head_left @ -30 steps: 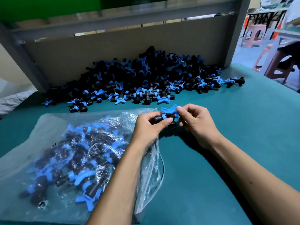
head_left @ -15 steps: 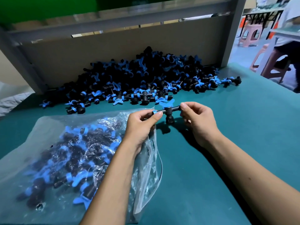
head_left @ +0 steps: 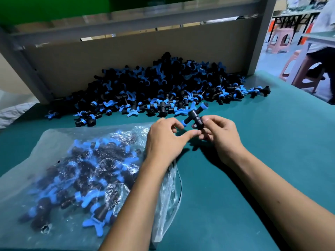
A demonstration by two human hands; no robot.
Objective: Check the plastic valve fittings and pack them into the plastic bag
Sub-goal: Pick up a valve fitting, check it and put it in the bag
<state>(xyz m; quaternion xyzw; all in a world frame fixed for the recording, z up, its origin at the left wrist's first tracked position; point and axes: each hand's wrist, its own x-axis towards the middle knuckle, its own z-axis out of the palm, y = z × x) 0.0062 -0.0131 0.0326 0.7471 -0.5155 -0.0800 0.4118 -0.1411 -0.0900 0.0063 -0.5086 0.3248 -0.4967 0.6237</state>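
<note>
Black-and-blue valve fitting (head_left: 194,117) pinched between both hands above the bench.
Left hand (head_left: 164,140) fingertips grip one blue-ringed end; right hand (head_left: 220,134) curls round the black stub. Below left: clear plastic bag (head_left: 54,160) holding fittings. Teal table mat (head_left: 262,151); loose pile (head_left: 163,86) against cardboard backboard (head_left: 108,57); pink stools (head_left: 280,39) beyond.

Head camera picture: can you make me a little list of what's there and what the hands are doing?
held piece: one black and blue valve fitting, lifted above the table
left hand: fingertips pinch the fitting's near blue end
right hand: fingers curl round the black body
plastic bag: clear, lying flat left of the hands, already holding many fittings
pile of fittings: big heap against the back board
table: green surface
</note>
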